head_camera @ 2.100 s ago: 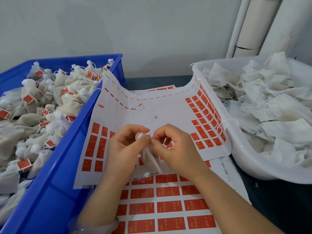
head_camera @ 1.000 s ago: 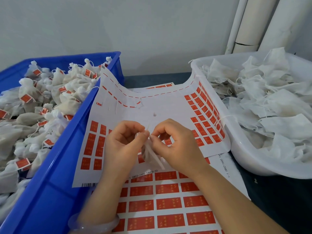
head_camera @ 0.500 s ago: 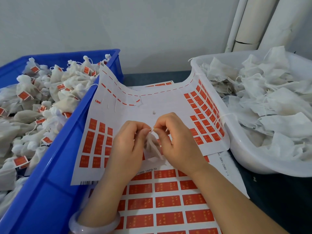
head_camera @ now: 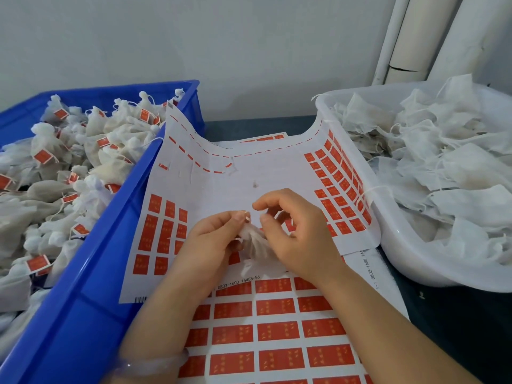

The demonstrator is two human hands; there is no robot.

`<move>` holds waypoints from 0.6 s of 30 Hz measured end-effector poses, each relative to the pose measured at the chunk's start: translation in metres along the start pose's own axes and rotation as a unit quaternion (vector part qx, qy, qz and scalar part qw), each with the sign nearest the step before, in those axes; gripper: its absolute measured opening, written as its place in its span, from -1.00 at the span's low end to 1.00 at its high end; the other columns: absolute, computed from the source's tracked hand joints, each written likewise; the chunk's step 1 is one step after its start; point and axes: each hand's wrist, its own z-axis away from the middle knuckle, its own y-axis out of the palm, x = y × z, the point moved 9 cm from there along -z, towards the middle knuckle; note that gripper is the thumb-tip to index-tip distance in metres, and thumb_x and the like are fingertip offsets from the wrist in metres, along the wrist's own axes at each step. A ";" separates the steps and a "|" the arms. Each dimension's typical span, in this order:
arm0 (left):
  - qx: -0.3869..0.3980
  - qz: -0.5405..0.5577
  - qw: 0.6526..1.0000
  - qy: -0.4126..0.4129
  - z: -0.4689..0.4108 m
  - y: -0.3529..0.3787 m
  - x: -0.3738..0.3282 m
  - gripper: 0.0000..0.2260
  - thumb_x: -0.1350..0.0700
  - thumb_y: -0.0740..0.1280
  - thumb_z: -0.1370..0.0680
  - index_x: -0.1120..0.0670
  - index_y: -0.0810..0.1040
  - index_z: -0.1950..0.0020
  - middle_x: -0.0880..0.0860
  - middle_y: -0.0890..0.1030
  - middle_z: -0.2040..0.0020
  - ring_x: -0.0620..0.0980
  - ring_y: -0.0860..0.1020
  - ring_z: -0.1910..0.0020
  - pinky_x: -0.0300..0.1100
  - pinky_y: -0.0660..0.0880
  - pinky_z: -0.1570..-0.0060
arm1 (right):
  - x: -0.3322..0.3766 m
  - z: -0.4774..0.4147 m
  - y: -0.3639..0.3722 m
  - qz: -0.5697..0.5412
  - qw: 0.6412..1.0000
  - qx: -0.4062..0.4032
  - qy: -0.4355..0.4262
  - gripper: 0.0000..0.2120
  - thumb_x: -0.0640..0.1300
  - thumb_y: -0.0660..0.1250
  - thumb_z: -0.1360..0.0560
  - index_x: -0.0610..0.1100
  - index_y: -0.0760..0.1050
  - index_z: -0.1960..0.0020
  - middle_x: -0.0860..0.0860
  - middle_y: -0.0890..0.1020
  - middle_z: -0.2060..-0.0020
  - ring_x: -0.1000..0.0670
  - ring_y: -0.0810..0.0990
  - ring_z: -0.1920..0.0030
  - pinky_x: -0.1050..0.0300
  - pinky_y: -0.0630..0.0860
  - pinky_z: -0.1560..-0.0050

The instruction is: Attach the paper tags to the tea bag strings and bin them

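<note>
Left of the frame: a blue crate (head_camera: 83,300), heaped to the rim with tied white tea bags (head_camera: 116,128), small red tags (head_camera: 43,156) showing on many of their strings. Propped on the crate's right rim and sagging across the centre to the tub on the far side, a white sticker sheet (head_camera: 221,187), blank through its middle, with red labels in blocks at its lower left and along its right edge. Beneath it, at bottom centre, a second sheet (head_camera: 277,331) lined with full rows of red labels. Lower centre, above both sheets: the left hand (head_camera: 210,245), a pale bracelet (head_camera: 149,365) at the wrist, thumb and forefinger clamped on the gathered neck of a single tea bag (head_camera: 256,245), the body of the bag hanging down between the two hands. Just to the right, the right hand (head_camera: 299,239), fingers curled, forefinger and thumb tips slightly apart beside the bag's neck; impossible to tell whether a string or tag lies between them. Right of the frame: a white plastic tub (head_camera: 415,261), piled with flat, crumpled white bags (head_camera: 443,167) and loose strings. Upper right corner: pale pipes (head_camera: 401,51) standing against a plain grey wall (head_camera: 221,45).
</note>
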 end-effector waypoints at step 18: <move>-0.024 -0.148 0.986 0.069 0.004 0.002 -0.011 -0.79 0.04 0.23 -0.56 -0.04 0.63 0.19 -0.01 0.66 0.26 -0.07 0.64 0.25 -0.29 0.57 0.27 | -0.007 0.003 0.006 -0.056 0.997 0.013 0.056 -0.95 -0.06 0.32 -0.37 0.05 0.46 0.25 0.14 0.58 0.32 0.18 0.56 0.23 0.43 0.48 0.29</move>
